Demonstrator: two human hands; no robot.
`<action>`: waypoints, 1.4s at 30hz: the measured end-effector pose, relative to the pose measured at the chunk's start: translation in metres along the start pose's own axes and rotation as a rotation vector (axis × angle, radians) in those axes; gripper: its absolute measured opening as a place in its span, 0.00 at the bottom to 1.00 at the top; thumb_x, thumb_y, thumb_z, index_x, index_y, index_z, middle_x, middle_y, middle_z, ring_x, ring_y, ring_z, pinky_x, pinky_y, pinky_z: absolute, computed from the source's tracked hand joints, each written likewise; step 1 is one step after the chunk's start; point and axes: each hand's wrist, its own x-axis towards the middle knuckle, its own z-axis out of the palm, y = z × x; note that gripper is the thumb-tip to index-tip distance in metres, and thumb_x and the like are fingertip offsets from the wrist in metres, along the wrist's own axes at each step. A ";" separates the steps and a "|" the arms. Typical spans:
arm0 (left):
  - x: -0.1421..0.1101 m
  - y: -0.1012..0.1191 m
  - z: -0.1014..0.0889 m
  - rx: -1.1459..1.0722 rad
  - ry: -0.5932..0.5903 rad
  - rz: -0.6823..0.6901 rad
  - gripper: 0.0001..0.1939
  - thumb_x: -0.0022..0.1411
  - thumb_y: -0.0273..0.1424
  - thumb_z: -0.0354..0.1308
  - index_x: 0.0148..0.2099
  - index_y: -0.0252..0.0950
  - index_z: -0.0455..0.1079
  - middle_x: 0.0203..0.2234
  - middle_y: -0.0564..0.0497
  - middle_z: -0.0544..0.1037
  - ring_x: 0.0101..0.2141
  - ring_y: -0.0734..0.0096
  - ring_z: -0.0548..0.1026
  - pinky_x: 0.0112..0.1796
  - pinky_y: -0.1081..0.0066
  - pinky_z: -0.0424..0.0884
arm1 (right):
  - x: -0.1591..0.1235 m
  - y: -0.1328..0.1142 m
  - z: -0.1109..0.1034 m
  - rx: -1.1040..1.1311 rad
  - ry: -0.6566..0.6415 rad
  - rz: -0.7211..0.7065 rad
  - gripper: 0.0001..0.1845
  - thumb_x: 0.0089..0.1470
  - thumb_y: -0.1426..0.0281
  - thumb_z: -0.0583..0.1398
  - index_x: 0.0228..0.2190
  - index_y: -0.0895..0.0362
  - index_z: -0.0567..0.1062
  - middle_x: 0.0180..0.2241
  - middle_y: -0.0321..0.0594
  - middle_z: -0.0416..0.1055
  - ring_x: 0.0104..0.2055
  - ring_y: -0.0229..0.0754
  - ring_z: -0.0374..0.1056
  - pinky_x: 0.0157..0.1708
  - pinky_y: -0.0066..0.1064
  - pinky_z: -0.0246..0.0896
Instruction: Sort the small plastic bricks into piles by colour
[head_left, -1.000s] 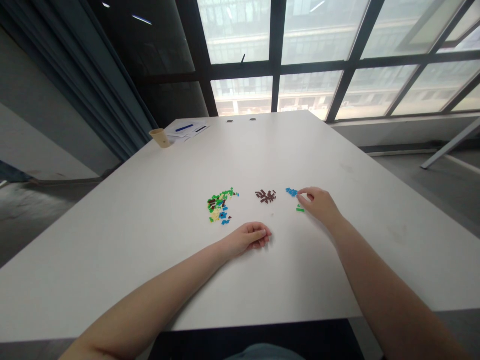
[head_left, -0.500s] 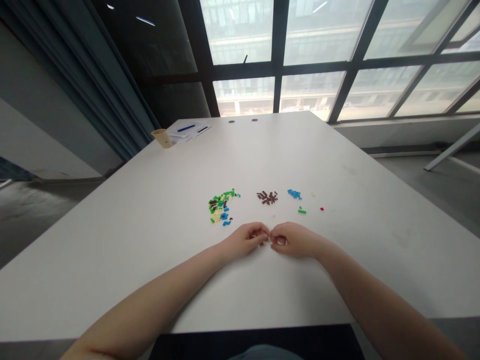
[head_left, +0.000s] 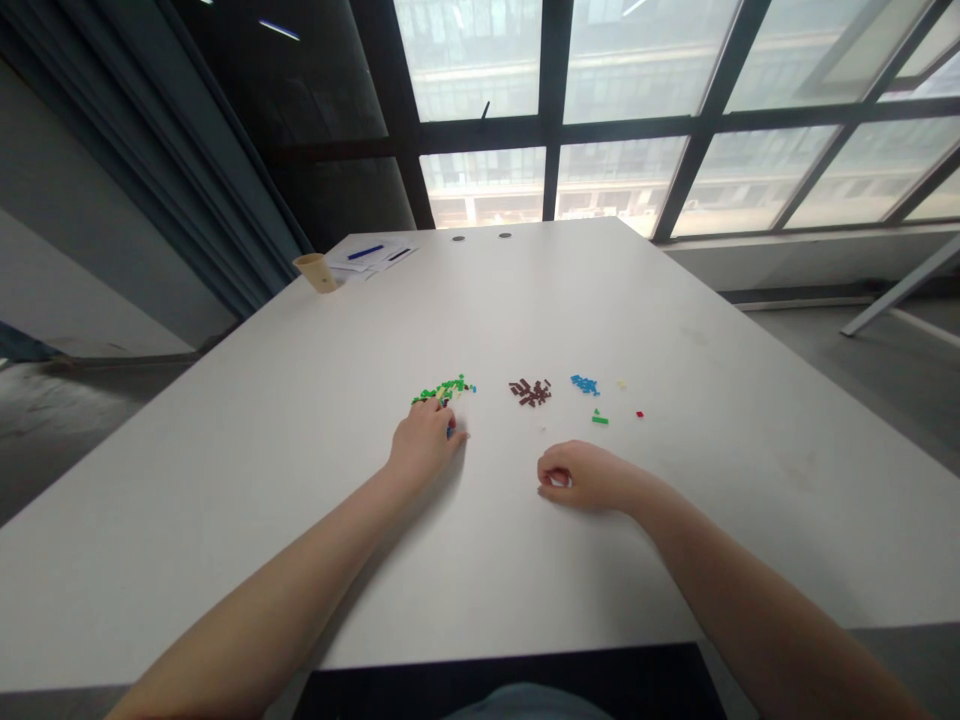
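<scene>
My left hand [head_left: 424, 440] lies over the near part of a mixed pile of small green, yellow, blue and brown bricks [head_left: 446, 388], fingers curled down onto it; what they grip is hidden. My right hand [head_left: 581, 476] rests on the white table [head_left: 300, 400] as a loose fist, thumb and fingers pressed together, whatever is inside hidden. Beyond it lie a brown brick pile [head_left: 531, 391], a blue brick pile [head_left: 585, 384], a green brick [head_left: 599, 419], a yellow brick [head_left: 621, 384] and a red brick [head_left: 640, 413].
A paper cup [head_left: 315, 272] stands at the table's far left, beside papers with a blue pen [head_left: 367, 253]. Large windows [head_left: 622, 100] rise behind the table. A dark curtain [head_left: 187, 160] hangs at the left.
My left hand has moved from beside my right hand forward and left onto the mixed pile. My right hand, earlier at the blue pile, came back near and stays closed.
</scene>
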 end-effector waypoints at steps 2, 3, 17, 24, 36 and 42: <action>-0.001 0.003 -0.001 0.027 -0.007 0.015 0.10 0.56 0.34 0.52 0.31 0.35 0.72 0.37 0.43 0.71 0.41 0.57 0.67 0.40 0.63 0.65 | 0.000 0.001 0.000 -0.002 -0.001 -0.002 0.06 0.47 0.70 0.56 0.21 0.58 0.67 0.21 0.33 0.61 0.24 0.32 0.53 0.27 0.25 0.46; -0.002 0.004 -0.001 0.035 -0.010 0.023 0.10 0.56 0.33 0.51 0.31 0.34 0.72 0.37 0.43 0.71 0.42 0.57 0.67 0.40 0.63 0.65 | 0.000 0.001 0.000 -0.001 -0.002 -0.001 0.06 0.47 0.69 0.56 0.21 0.58 0.67 0.21 0.33 0.61 0.24 0.32 0.53 0.27 0.25 0.46; 0.001 0.003 0.013 -0.004 0.006 0.090 0.11 0.57 0.26 0.47 0.33 0.29 0.70 0.34 0.38 0.72 0.38 0.55 0.69 0.41 0.60 0.65 | 0.000 -0.004 -0.003 0.000 -0.008 0.006 0.07 0.46 0.70 0.55 0.20 0.58 0.65 0.21 0.33 0.61 0.24 0.32 0.53 0.26 0.25 0.46; 0.002 0.000 0.015 -0.080 0.007 0.081 0.11 0.56 0.25 0.45 0.30 0.30 0.69 0.31 0.38 0.73 0.35 0.55 0.70 0.39 0.60 0.65 | -0.001 -0.003 -0.003 0.004 -0.001 0.009 0.08 0.46 0.70 0.56 0.19 0.58 0.65 0.21 0.34 0.62 0.24 0.33 0.53 0.26 0.26 0.46; -0.012 0.041 0.012 -1.292 -0.262 0.052 0.12 0.49 0.36 0.59 0.33 0.33 0.69 0.23 0.51 0.73 0.25 0.74 0.69 0.29 0.73 0.64 | -0.001 -0.004 -0.003 0.002 -0.013 0.019 0.08 0.46 0.70 0.56 0.19 0.58 0.67 0.20 0.33 0.61 0.23 0.32 0.52 0.26 0.25 0.45; -0.017 0.050 0.023 -1.615 -0.368 0.012 0.15 0.40 0.35 0.68 0.28 0.32 0.69 0.19 0.54 0.72 0.23 0.77 0.68 0.28 0.74 0.63 | -0.001 -0.003 -0.003 0.008 -0.004 0.023 0.07 0.46 0.69 0.57 0.20 0.58 0.68 0.21 0.33 0.61 0.24 0.33 0.53 0.26 0.26 0.45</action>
